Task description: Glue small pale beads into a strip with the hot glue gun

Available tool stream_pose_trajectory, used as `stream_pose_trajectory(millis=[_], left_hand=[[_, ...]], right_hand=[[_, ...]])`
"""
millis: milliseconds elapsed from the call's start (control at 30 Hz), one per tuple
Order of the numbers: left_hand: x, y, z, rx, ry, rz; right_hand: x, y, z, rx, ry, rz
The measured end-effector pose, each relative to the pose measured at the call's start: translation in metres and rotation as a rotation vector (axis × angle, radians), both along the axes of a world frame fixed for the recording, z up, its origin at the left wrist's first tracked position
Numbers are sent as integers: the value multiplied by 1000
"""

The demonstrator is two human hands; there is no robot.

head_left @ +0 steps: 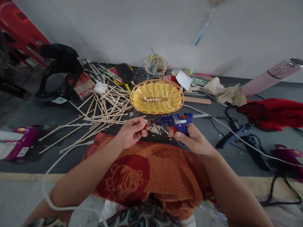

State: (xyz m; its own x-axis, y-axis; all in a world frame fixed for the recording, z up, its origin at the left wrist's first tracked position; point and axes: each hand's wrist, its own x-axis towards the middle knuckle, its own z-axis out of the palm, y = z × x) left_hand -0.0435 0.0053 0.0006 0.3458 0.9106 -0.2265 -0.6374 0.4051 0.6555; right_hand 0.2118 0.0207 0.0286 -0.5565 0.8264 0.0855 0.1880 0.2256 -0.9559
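Currently, the right hand (196,139) grips a glue gun (168,120), nozzle (152,120) toward nine o'clock — the left hand (132,130), beside it, pinches a tiny piece (146,121).

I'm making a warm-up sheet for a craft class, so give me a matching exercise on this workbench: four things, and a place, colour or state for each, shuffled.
Column one
1. Glue gun
2. Wicker basket
3. Towel
4. Wooden sticks

Column two
A. Orange and red, nearest the person's body
B. In a loose, crisscrossed heap
C. Yellow, with a small strip of pieces lying inside
D. Blue, held in the right hand

Right pairs: 1-D, 2-C, 3-A, 4-B
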Motion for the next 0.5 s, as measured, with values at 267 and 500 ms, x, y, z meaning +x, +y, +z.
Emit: stream_pose_trajectory(millis=[267, 500], left_hand=[[0, 0, -1, 13, -15, -3], [0, 0, -1, 12, 0, 3]], right_hand=[[0, 0, 1, -30, -1, 8], [0, 1, -1, -6, 13, -24]])
